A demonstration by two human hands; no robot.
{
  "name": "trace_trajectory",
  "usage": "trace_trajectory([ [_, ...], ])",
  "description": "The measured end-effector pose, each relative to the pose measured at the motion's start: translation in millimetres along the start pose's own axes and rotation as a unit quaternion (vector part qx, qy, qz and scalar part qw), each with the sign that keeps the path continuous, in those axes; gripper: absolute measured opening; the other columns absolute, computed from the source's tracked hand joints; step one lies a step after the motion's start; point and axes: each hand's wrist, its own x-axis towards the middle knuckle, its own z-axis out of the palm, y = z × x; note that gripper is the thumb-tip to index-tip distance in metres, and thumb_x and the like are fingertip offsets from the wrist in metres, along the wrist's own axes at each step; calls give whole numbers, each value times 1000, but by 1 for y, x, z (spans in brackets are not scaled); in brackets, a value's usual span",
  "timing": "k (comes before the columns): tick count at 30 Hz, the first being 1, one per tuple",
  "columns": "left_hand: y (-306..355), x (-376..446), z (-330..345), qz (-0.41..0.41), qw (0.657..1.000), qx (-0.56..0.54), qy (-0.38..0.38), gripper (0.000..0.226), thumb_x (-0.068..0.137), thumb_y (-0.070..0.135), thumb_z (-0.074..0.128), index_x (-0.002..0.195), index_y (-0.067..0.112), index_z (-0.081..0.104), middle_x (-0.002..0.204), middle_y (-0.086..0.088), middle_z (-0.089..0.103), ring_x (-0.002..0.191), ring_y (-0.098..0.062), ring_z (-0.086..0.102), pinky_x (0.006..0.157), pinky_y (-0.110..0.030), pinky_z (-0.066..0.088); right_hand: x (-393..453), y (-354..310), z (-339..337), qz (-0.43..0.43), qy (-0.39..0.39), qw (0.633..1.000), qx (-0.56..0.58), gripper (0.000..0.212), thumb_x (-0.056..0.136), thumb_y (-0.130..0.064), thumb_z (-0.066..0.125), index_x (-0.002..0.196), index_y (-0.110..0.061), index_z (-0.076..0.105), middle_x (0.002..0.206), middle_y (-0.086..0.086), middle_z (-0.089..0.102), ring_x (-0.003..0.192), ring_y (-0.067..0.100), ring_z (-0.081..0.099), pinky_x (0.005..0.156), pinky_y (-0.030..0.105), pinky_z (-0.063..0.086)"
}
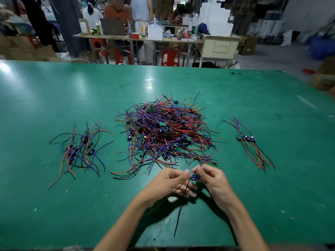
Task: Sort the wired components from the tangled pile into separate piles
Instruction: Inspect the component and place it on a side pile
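Two hands, left (pixel 170 182) and right (pixel 212 180), pinch one component (pixel 194 177) just before the tangle (pixel 166 131), likely checking its type before choosing the left pile (pixel 79 149) or right pile (pixel 250 142).

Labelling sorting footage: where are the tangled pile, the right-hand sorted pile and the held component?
tangled pile (pixel 166 131), head view, its middle.
right-hand sorted pile (pixel 247 140), head view, its components.
held component (pixel 194 177), head view, its body.
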Motion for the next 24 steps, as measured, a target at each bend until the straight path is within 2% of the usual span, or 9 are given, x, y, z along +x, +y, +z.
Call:
trace_trajectory([
  [3,3,5,-2,6,1000,4,-17,39,102,32,57,117,-3,68,110,-21,74,88,-28,75,79,-30,61,-1,-1,3,-13,10,999,-27,55,71,-61,84,87,-8,77,80,7,72,74,12,63,68,18,51],
  [6,2,7,1,4,1000,-7,-2,33,104,23,55,117,-6,67,108,-17,75,72,-20,71,64,-24,58,-1,0,11,-26,43,999,-11,51,70,-54,88,86,-6,79,79,9,74,71,12,65,65,17,52],
  [9,-2,9,7,-13,999,3,41,27,106,18,49,109,-2,67,94,-10,77,51,-9,54,44,-17,40,-1,1,19,-46,75,996,-27,29,77,-37,84,78,-7,80,65,2,69,56,6,56,54,13,45],
  [12,-3,13,11,-41,994,32,96,29,105,21,44,106,2,65,87,-7,76,45,-10,31,41,-19,18,2,5,24,-63,116,990,-44,23,77,-30,81,72,-8,79,64,1,67,54,4,55,52,12,44],
  [15,-4,16,14,-41,992,41,113,31,104,25,42,103,5,65,75,-2,73,41,-8,26,39,-18,15,4,6,25,-67,140,987,-38,20,77,-27,82,72,-8,79,71,4,67,55,5,59,53,13,48],
  [18,-7,20,14,-31,992,33,121,35,104,28,46,109,-3,63,69,-1,71,38,-8,26,36,-16,17,5,8,25,-76,154,984,-49,19,76,-29,82,72,-11,80,74,3,66,59,4,60,57,12,48],
  [20,-8,21,15,-26,992,27,121,35,105,29,47,107,-1,63,65,-2,69,35,-8,26,35,-15,17,6,8,24,-78,163,982,-57,17,74,-33,82,72,-16,81,79,2,67,65,4,62,62,14,49],
  [24,-4,20,19,3,993,6,116,28,105,36,49,89,24,69,64,-6,67,36,-9,27,34,-16,17,4,8,19,-71,150,983,-76,16,78,-37,77,79,-21,83,101,9,64,86,9,66,81,25,53],
])
